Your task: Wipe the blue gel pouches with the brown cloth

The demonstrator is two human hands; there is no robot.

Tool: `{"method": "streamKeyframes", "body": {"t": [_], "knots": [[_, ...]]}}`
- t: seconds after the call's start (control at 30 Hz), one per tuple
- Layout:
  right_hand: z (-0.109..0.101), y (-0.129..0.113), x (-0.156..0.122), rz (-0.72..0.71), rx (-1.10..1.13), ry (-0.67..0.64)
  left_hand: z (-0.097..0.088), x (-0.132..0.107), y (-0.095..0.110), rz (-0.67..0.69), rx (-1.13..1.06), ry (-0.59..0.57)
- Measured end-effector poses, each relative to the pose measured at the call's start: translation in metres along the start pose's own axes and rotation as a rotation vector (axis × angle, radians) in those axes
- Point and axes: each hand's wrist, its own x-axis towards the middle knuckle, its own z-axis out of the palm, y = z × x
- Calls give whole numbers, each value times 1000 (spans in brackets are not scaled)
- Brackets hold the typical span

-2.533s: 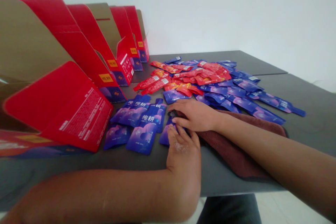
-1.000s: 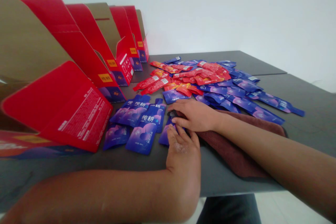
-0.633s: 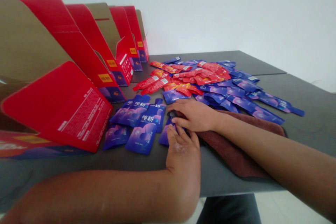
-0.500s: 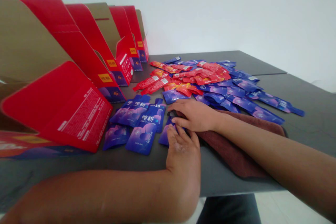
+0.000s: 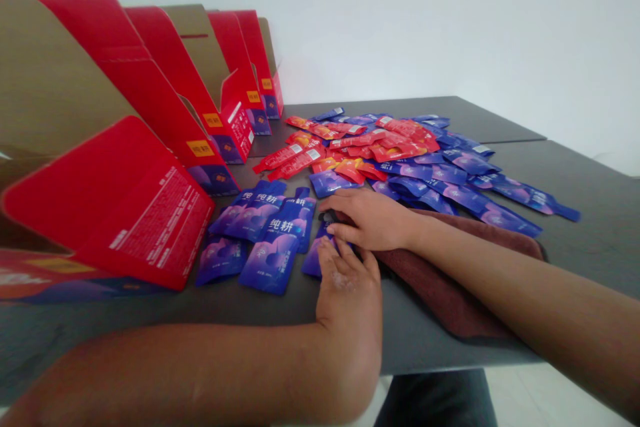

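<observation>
My right hand [image 5: 374,219] rests on a brown towel [image 5: 450,293]. Its thumb and fingers are closed loosely on the top end of a blue pouch [image 5: 313,259]. My left hand [image 5: 349,293] lies flat just in front of it, fingers stretched out and touching that pouch's near side and the right hand. Left of the hands, several blue pouches [image 5: 273,230] lie side by side on the dark table [image 5: 575,173].
A loose heap of red pouches [image 5: 350,143] and blue pouches [image 5: 450,180] covers the middle of the table. Open red cardboard boxes [image 5: 215,113] stand in a row at the left, the nearest one's flap [image 5: 115,207] close to the lined-up pouches.
</observation>
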Motion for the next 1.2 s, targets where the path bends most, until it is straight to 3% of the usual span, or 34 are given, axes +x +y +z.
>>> {"method": "streamKeyframes", "body": {"t": [1.2], "knots": [[-1, 0, 0, 8, -7, -10, 0, 0, -1, -19, -91, 1]]}}
